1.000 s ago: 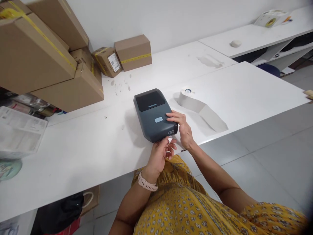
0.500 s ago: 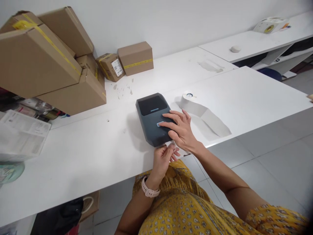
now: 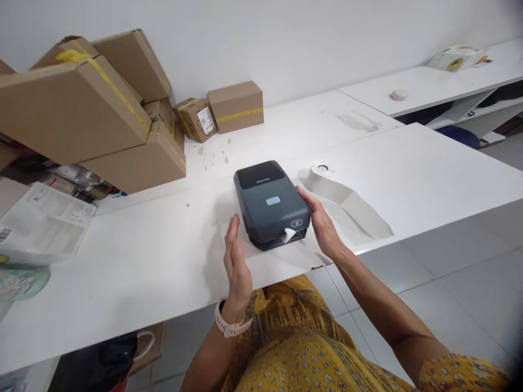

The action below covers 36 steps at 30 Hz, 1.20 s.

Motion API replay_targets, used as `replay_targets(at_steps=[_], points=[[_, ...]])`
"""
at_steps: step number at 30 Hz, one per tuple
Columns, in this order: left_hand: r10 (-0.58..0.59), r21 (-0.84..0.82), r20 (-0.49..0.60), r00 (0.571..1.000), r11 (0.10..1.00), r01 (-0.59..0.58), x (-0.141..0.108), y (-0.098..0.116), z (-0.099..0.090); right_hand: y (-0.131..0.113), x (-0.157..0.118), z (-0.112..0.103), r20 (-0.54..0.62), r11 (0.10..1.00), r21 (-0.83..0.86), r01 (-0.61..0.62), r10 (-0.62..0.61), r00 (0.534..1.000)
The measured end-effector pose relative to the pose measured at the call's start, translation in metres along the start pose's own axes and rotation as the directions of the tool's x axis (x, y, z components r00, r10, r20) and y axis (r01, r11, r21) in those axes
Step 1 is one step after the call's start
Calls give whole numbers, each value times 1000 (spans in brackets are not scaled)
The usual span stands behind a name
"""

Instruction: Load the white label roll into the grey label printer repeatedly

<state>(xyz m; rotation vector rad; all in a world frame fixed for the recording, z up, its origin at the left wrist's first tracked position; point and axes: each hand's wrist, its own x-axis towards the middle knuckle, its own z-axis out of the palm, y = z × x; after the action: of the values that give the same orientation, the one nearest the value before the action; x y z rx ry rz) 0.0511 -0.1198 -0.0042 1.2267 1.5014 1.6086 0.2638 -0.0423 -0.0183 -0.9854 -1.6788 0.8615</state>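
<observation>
A dark blue-grey label printer [image 3: 269, 209] with a black window and a light blue button sits on the white table near its front edge. From its front slot pokes a small torn bit of white paper [image 3: 290, 234]. My right hand [image 3: 322, 222] lies along the printer's right side, fingers stretched out and seemingly touching it. My left hand [image 3: 236, 260] is upright just left of the printer's front corner, fingers extended, a small gap between. Behind my right hand a roll of white labels [image 3: 322, 170] rests with its strip [image 3: 357, 209] unrolled toward the table edge.
Cardboard boxes [image 3: 134, 155] are stacked at the left back, with two smaller boxes [image 3: 237, 109] against the wall. A clear plastic-wrapped package [image 3: 57, 218] and a greenish round container [image 3: 24, 283] stand at the left. A small white round object [image 3: 399, 95] lies on the far table [image 3: 433, 81].
My right hand has left the button for the printer's right side. My left hand has let go of the paper at the slot and moved left, opening beside the printer.
</observation>
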Motion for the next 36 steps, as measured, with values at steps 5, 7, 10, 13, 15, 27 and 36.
replay_targets(at_steps=[5, 7, 10, 13, 15, 27, 36], points=[[183, -111, -13, 983, 977, -183, 47, 18, 8, -15, 36, -2, 22, 990, -65, 123, -122, 992], [189, -153, -83, 978, 968, -200, 73, 20, 10, -29, 66, 0, -3, 971, -144, 191, -194, 981], [92, -97, -134, 987, 990, -105, 106, 11, 10, -46, 118, 4, -38, 930, -269, 250, -269, 962], [-74, 53, -31, 997, 996, 76, 121, -8, 10, -49, 171, 8, -78, 906, -332, 261, -303, 950], [-167, 149, 61, 984, 976, 157, 122, -17, 11, -43, 205, 11, -100, 921, -307, 238, -280, 955], [-257, 427, 188, 948, 891, 157, 115, -17, 10, -16, 166, -7, -61, 921, -317, 227, -258, 964], [-221, 429, 162, 962, 893, 133, 117, -11, 13, -25, 166, 34, 865, 520, -490, 700, 191, 464]])
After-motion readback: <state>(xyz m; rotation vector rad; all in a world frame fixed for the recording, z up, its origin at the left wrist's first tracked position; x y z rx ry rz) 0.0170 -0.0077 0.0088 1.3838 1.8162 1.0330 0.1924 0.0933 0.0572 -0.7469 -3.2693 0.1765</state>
